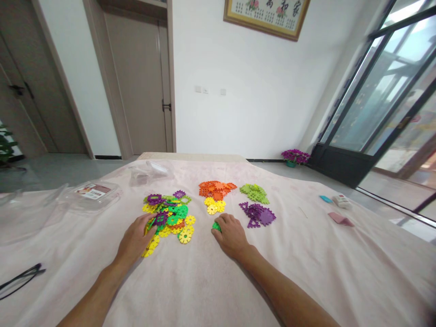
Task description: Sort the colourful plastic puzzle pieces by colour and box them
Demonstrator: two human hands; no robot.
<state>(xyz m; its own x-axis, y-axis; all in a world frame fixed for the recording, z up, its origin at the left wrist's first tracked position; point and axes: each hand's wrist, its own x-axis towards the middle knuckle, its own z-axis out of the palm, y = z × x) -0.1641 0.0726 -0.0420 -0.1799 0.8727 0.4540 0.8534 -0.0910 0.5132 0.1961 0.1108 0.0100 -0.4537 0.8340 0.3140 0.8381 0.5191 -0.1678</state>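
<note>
A mixed pile of plastic interlocking pieces (170, 211), in yellow, green and purple, lies on the cloth left of centre. At its left edge rests my left hand (136, 236), thumb and fingers apart, touching the pieces there; some fingertips are hidden. My right hand (232, 234) is low over the cloth, its fingers closed on a green snowflake piece (215, 226), mostly covered. Beyond it sit single-colour groups: yellow flower-shaped discs (214, 207), orange pieces (214, 187), light green pieces (255, 193) and purple pieces (258, 214).
Clear plastic containers (91, 195) stand on the left of the cloth-covered table (190, 290). Eyeglasses (23, 277) lie at the near left. On the right are a small blue item (326, 199), a white item (342, 201) and a folded pink cloth (341, 219).
</note>
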